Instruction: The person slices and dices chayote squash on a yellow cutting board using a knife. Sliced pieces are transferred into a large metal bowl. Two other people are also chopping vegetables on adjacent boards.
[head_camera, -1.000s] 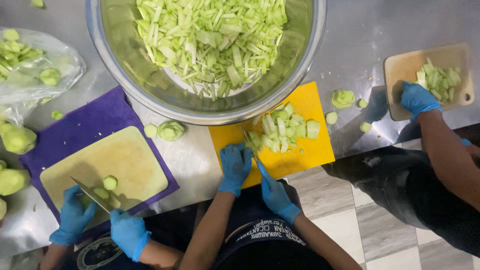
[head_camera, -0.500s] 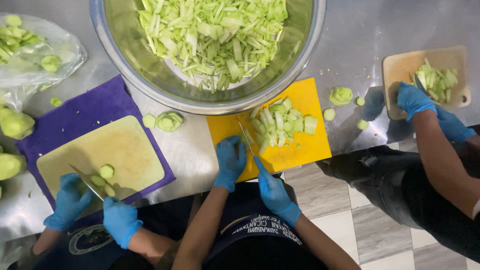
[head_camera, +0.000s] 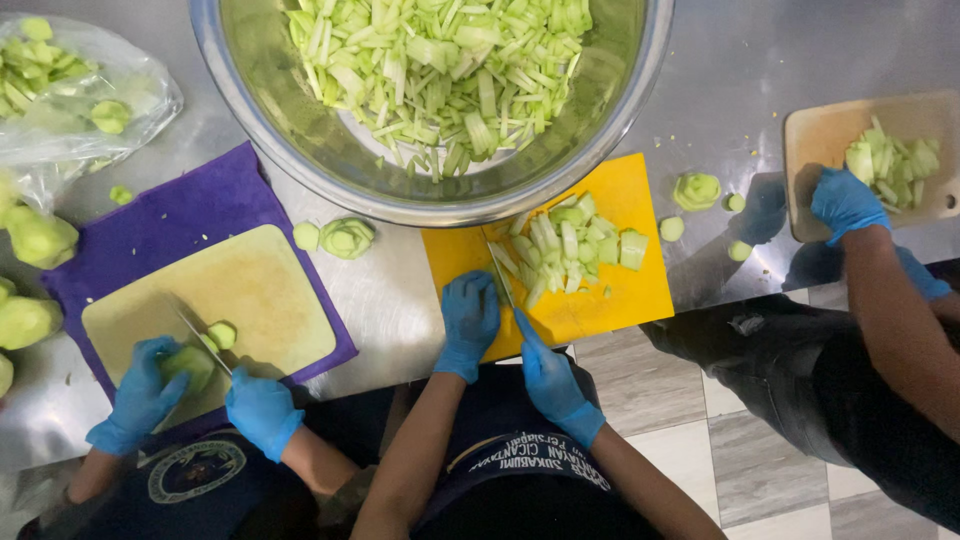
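While right hand (head_camera: 552, 385) slices, green pieces (head_camera: 565, 245) heaped

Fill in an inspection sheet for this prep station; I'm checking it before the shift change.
Surface: stainless steel counter, scattered with green vegetable scraps.
Job's things: yellow plastic cutting board bearing pale green cut vegetable strips; knife on it.
Clutter: big round steel bowl full of strips; clear plastic bag of vegetables; purple mat under a beige board.
Grippers: left hand, blue-gloved, rests on the yellow board; right hand grips the knife. Co-workers' gloved hands work either side.
Cables: nothing seen.
Surroundings: grey tiled floor.
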